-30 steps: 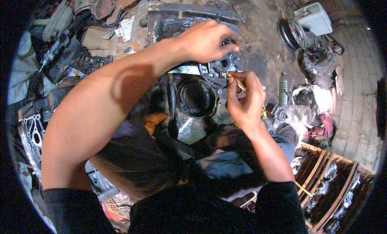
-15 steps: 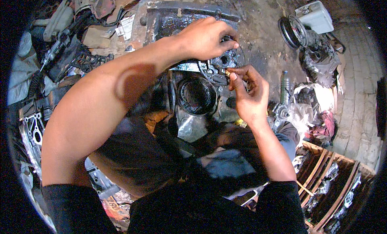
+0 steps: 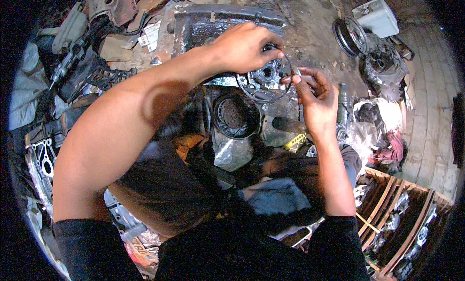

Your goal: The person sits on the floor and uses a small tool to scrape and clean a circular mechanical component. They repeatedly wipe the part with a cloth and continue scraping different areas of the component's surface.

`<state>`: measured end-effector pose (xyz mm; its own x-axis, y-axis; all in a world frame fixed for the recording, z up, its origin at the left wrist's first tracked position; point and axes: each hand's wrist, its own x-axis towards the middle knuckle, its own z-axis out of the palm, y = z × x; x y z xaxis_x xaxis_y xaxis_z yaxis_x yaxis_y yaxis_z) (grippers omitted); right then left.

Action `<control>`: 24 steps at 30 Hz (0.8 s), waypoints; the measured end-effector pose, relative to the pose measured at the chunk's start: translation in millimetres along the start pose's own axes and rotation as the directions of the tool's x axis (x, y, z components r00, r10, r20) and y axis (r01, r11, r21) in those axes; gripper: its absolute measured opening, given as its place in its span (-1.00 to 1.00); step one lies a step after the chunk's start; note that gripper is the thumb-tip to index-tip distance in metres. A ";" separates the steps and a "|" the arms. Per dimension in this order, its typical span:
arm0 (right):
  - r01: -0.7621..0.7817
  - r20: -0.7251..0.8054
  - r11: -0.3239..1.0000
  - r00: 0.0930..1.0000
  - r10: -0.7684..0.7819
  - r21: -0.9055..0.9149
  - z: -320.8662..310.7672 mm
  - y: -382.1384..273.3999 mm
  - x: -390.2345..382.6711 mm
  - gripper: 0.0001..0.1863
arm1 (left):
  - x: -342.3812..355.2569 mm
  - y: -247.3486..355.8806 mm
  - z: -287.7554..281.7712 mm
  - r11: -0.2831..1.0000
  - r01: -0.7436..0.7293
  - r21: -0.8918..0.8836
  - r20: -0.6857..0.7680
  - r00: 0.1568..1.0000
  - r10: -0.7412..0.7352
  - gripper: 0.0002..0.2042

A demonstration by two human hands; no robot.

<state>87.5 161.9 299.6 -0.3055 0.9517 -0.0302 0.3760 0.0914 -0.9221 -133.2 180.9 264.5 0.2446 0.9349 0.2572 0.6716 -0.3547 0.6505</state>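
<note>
1. Head view: an oil-blackened metal part with a round bore [image 3: 274, 74] lies just below the left hand [image 3: 246, 48], beyond a round dark housing [image 3: 257, 119]; a thin dark loop [image 3: 240, 89] curves around its near side.
2. Handling, as judged from appearance: the bored part should be rigid, fairly heavy and slippery with oil, best held by its outer edges. The loop is probably light and easily bent; its outer curve offers the surest hold.
3. Left hand: back upward, fingers curled over the part's far edge, thumb directed rightward. Whether they grasp anything cannot be told. The forearm crosses diagonally from the lower left, elbow held wide.
4. Right hand: thumb and forefinger appear pinched about a small pale piece [image 3: 296, 71], too little seen to identify, just right of the loop. The forearm rises steeply from the lower right, fingers turned inward.
</note>
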 end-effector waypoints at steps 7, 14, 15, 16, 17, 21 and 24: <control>0.273 0.007 0.891 0.957 -0.290 -0.363 -4.5 6.0 0.3 -0.82 | -1.1 1.0 0.4 1.000 -0.012 0.005 -0.014 1.000 0.012 -0.70; 0.338 0.061 0.854 0.937 -0.343 -0.396 7.9 5.0 -0.7 -0.94 | 0.1 -4.2 4.0 0.999 -0.050 0.002 -0.035 0.998 0.050 -0.71; 0.319 0.051 0.865 0.944 -0.326 -0.388 9.5 1.6 -0.5 -0.95 | 0.3 -5.2 4.5 0.998 -0.058 0.010 -0.040 0.997 0.059 -0.71; 0.299 0.040 0.875 0.951 -0.307 -0.380 9.8 0.3 -0.3 -0.95 | 0.9 -4.2 4.2 0.998 -0.068 0.016 -0.043 0.997 0.069 -0.71; 0.297 0.047 0.883 0.952 -0.301 -0.363 9.2 2.4 0.8 -0.95 | 1.2 -3.1 4.0 0.998 -0.057 0.007 -0.033 0.998 0.057 -0.71; 0.278 0.071 0.906 0.960 -0.270 -0.319 10.0 9.6 4.0 -0.96 | 1.5 -2.7 2.1 0.998 -0.061 -0.012 -0.023 0.998 0.061 -0.71; 0.227 0.122 0.912 0.973 -0.197 -0.341 8.2 5.5 3.8 -0.96 | -0.2 -5.4 4.0 0.997 -0.077 -0.015 -0.035 0.996 0.076 -0.71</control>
<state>81.2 163.6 291.3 -0.4781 0.8720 0.1048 0.5715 0.3995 -0.7168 -134.1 182.7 258.1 0.2706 0.9040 0.3310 0.6400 -0.4258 0.6396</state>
